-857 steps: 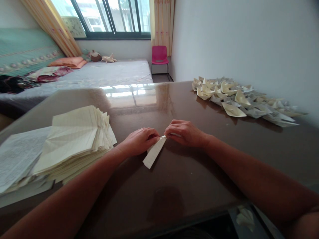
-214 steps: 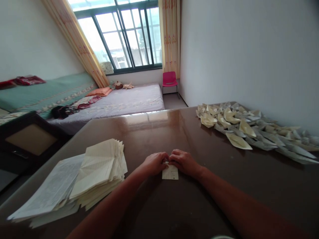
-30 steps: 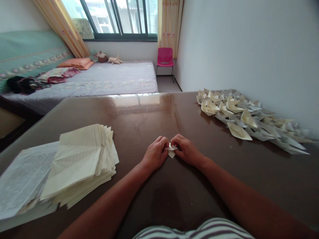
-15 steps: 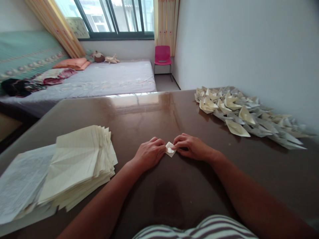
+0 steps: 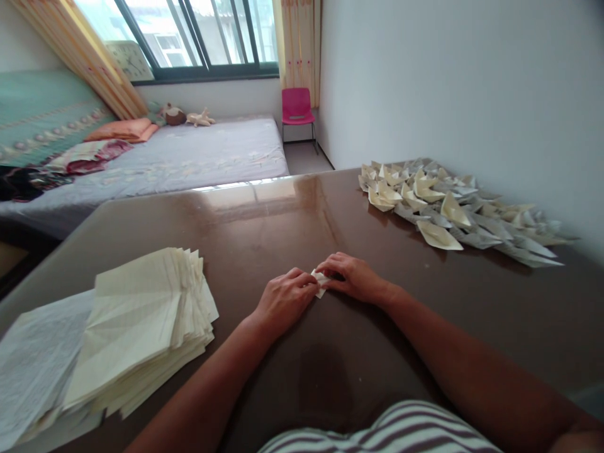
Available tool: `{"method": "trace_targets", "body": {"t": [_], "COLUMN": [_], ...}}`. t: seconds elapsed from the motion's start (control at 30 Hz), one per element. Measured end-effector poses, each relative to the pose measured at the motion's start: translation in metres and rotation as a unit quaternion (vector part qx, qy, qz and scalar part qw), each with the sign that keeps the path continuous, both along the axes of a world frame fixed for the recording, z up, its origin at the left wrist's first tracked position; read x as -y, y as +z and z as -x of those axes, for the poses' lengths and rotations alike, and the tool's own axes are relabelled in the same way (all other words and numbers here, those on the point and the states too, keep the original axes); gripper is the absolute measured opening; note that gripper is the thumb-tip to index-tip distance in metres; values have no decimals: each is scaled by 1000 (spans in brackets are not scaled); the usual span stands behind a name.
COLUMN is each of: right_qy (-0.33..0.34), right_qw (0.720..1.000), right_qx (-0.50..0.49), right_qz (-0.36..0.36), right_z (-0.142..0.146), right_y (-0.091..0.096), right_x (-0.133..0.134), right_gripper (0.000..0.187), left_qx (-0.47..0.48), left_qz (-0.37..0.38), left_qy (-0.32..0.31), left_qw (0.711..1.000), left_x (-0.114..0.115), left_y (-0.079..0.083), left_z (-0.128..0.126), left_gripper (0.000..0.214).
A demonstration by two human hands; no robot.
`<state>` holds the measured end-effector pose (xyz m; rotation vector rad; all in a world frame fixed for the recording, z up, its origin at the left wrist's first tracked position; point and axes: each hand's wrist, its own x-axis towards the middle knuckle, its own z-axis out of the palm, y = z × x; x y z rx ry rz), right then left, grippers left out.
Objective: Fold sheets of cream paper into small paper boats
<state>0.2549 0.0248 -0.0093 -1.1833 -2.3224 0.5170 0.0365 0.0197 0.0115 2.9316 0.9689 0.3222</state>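
A small piece of folded paper [image 5: 321, 292], whitish and roughly diamond-shaped, lies on the brown table in front of me. My left hand [image 5: 289, 294] has its fingers closed on the left side of the paper. From the right, my right hand [image 5: 352, 277] grips the other side, its thumb and fingertips on the paper. Much of the paper is covered by my fingertips, so its exact folds do not show.
A stack of cream paper sheets [image 5: 127, 321] lies on the left, beside whitish printed sheets [image 5: 38, 365]. Many folded paper boats [image 5: 438, 233] are piled at the right along the wall. Past the glossy table [image 5: 226, 233] are a bed [image 5: 217, 148] and a pink chair [image 5: 297, 107].
The fingers of both hands have come closer together over the folded paper and hide more of it. The whole view has shifted slightly, with the background tilting and moving left.
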Motion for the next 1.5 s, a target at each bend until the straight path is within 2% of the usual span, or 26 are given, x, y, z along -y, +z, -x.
{"method": "trace_targets", "body": {"t": [0.1,0.23,0.5,0.73,0.87,1.0,1.1,1.17,1.23,1.3,1.4,1.5], "right_qy": [14,15,-48,-91,-88,-93,-83,-64,-53,-59,-80,-79], "right_qw": [1000,999,996,990,995,995,991,979,963,952,942,934], "right_qx": [24,30,63,99,44,-29,-90,-152,-215,-254,-284,-302], "right_qz": [-12,-22,-31,-49,-30,-3,60,121,156,159,159,175], "right_z": [0,1,11,21,21,19,19,19,19,20,21,21], "right_y": [3,3,-1,-1,-2,-2,0,2,4,4,3,1], "right_x": [1,2,3,7,5,4,5,5,6,5,4,3], "right_gripper": [23,21,26,25,19,14,13,15,18,22,25,22], "left_qx": [-87,-173,-204,-230,-165,-29,51,96,142,182,201,193], "left_qz": [-12,-30,-14,-52,-79,-10,41,65,88,131,216,256], "left_qy": [-1,9,6,21,31,61,81,117,171,212,222,223], "left_qw": [996,984,979,972,983,998,995,986,971,951,929,921], "left_x": [9,24,30,39,35,19,12,9,6,2,-5,-10], "left_y": [9,11,14,10,3,0,-4,-8,-12,-15,-17,-16], "left_z": [-4,-14,-18,-33,-29,-16,-11,-10,-10,-10,-7,-4], "left_gripper": [23,37,40,40,31,28,22,16,28,41,32,27]}}
